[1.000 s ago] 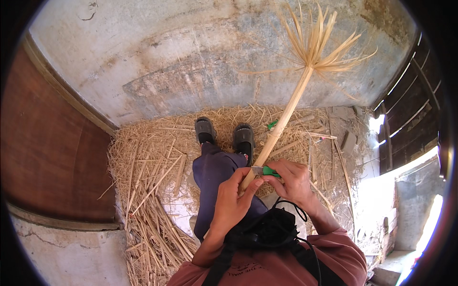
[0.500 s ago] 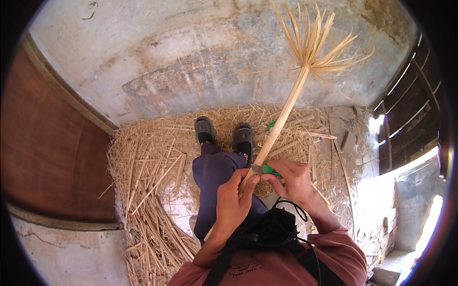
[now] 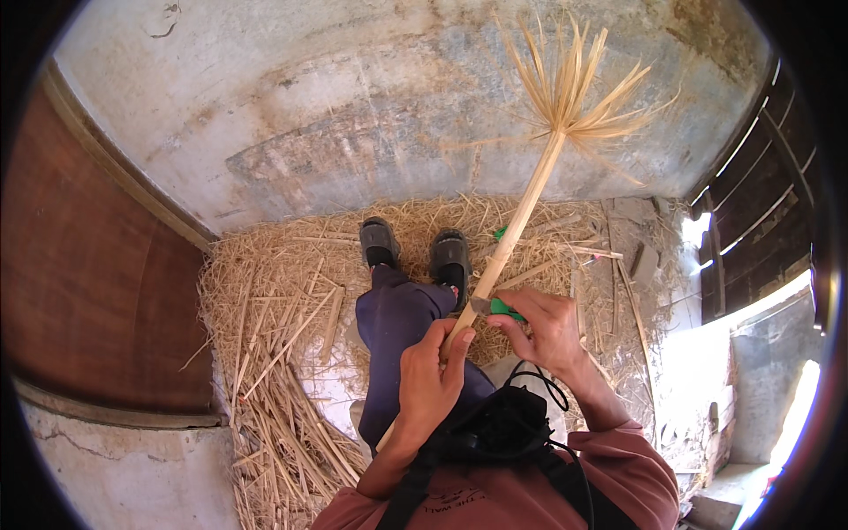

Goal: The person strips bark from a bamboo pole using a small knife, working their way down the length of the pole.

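Note:
A pale bamboo stick [image 3: 525, 212] runs slantwise from my lap up toward the wall, its far end splayed into a fan of thin split strands [image 3: 574, 97]. My left hand [image 3: 429, 371] is closed round its lower part, thumb and fingers on either side. In my right hand [image 3: 549, 331] is a knife with a green handle [image 3: 505, 308]. Its short blade [image 3: 480, 305] rests against the stick just above my left fingers. The stick's lower end passes behind my left wrist and is partly hidden.
Straw and shavings [image 3: 327, 252] cover the floor around my sandalled feet. A heap of split sticks [image 3: 283, 424] lies to the left. Ahead stands a stained wall [image 3: 353, 115]; a brown panel [image 3: 106, 265] is on the left, dark slats [image 3: 760, 203] on the right. A black pouch [image 3: 499, 424] hangs at my front.
My right hand and the knife have shifted slightly up and right along the stick, away from my left thumb. The stick's splayed end has dipped a little to the left.

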The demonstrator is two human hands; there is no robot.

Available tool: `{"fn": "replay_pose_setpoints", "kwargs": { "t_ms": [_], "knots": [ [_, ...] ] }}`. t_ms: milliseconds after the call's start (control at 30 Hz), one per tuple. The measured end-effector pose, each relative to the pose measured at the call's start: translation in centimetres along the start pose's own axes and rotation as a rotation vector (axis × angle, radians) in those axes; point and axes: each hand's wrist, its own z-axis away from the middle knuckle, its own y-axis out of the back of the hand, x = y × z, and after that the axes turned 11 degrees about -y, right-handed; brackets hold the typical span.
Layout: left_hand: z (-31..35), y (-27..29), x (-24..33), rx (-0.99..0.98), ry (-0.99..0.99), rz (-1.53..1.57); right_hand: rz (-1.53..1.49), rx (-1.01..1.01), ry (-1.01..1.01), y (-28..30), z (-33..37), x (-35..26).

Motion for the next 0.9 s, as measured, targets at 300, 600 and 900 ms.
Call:
{"fn": "replay_pose_setpoints", "kwargs": {
  "t_ms": [300, 600, 900],
  "knots": [
    [0.2, 0.3, -0.2, 0.005, -0.004, -0.029, 0.032, 0.034, 0.046, -0.3, -0.4, 0.2],
    [0.5, 0.4, -0.7, -0.011, 0.006, -0.016, 0.053, 0.056, 0.046, -0.6, -0.4, 0.5],
    [1.0, 0.6, -1.3, 0.009, -0.003, -0.006, 0.051, -0.010, 0.019, -0.7, -0.6, 0.4]
  ]
}}
